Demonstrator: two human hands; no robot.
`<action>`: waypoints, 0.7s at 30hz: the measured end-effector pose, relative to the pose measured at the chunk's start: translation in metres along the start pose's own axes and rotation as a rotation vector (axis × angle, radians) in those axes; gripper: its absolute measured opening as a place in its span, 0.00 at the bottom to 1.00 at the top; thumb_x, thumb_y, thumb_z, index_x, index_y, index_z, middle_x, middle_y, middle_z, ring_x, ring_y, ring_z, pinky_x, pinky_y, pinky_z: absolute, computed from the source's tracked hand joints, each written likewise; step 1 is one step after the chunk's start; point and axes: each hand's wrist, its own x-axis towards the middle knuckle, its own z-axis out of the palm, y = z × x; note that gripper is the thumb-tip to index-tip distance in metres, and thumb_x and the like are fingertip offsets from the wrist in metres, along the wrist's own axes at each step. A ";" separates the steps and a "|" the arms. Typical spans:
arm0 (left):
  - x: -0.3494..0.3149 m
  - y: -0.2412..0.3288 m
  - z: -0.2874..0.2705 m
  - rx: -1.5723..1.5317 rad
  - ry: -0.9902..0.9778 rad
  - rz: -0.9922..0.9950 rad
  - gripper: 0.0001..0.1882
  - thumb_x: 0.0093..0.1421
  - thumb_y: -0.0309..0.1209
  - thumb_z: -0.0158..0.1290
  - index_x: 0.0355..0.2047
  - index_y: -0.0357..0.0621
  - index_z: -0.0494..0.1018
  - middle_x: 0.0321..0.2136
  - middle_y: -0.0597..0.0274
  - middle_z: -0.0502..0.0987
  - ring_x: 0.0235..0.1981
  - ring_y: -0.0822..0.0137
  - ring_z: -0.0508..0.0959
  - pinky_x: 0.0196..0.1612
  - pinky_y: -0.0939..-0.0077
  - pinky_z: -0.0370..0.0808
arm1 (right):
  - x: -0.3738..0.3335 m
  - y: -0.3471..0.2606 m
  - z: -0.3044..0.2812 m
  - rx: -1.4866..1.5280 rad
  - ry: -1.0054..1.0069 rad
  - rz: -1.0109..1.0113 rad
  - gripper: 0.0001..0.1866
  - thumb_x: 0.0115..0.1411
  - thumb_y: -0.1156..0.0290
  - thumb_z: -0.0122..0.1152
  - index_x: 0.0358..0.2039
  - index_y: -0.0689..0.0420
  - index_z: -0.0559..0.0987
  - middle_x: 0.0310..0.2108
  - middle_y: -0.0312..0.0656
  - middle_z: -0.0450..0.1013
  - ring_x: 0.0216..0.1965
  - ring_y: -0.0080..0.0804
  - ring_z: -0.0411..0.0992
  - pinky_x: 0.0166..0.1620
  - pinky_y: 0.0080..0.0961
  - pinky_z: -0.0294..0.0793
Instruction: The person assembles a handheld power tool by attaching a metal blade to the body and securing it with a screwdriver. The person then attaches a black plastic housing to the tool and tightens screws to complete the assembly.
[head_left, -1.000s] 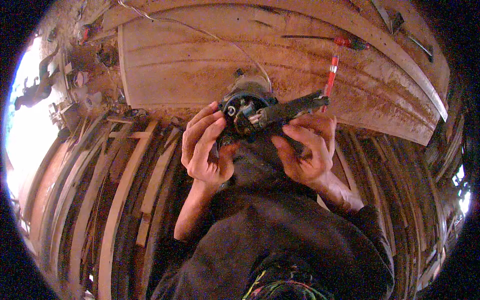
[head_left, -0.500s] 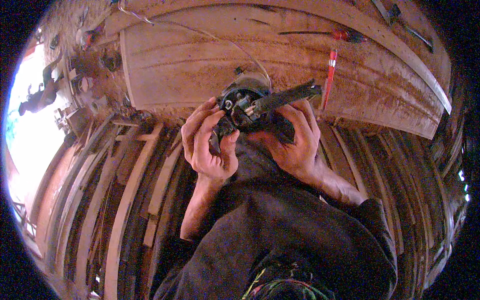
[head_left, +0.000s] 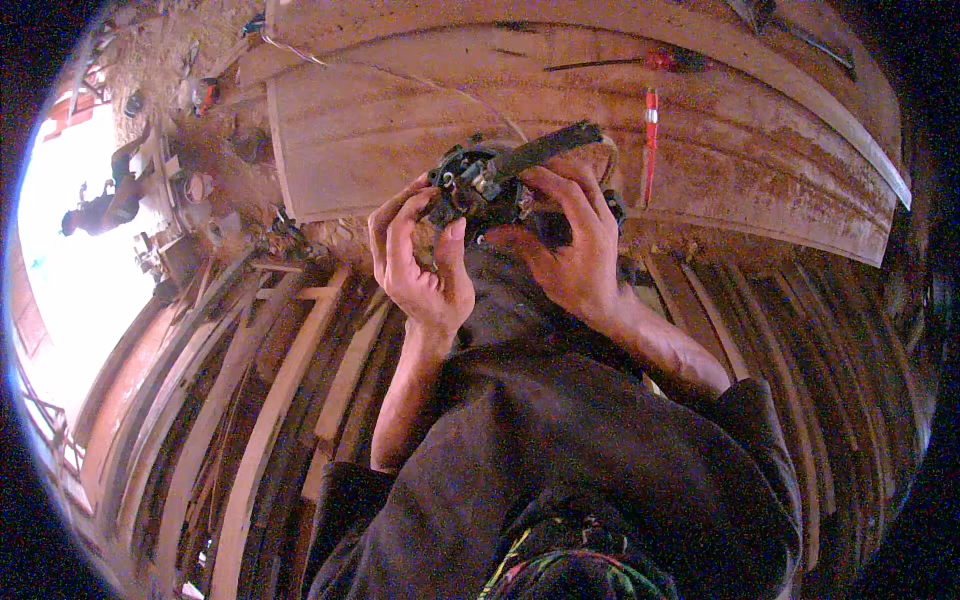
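Both of my hands hold a dark device [head_left: 462, 190] up over the near edge of a wooden board. It looks like an opened electric tool, with small metal parts and wires showing inside; its exact kind I cannot make out. From it a thick black bar-shaped part [head_left: 548, 148] slants up to the right. My left hand [head_left: 425, 265] pinches its left side between thumb and fingers. My right hand [head_left: 580, 245] grips its right side, fingers curled under the black part. A thin pale cable [head_left: 440, 85] runs behind it across the board.
On the dusty wooden board [head_left: 400, 150] lie a red slim tool [head_left: 651, 130] and a red-handled screwdriver [head_left: 670, 62]. A metal strip [head_left: 860, 150] follows its right edge. Long timber slats [head_left: 260, 440] lie below on both sides. Another person [head_left: 115, 195] is far left, by a bright opening.
The device has turned in my hands, and its black bar part now sits further left and higher. My right fingers have shifted onto its near side. The whole view has swung slightly.
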 end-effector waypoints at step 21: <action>0.007 -0.038 -0.004 -0.190 -0.202 0.028 0.16 0.64 0.31 0.61 0.47 0.32 0.79 0.45 0.49 0.80 0.47 0.55 0.80 0.52 0.67 0.76 | -0.016 0.042 0.015 0.010 0.022 0.013 0.36 0.49 0.70 0.76 0.59 0.57 0.71 0.56 0.51 0.70 0.58 0.54 0.70 0.59 0.41 0.72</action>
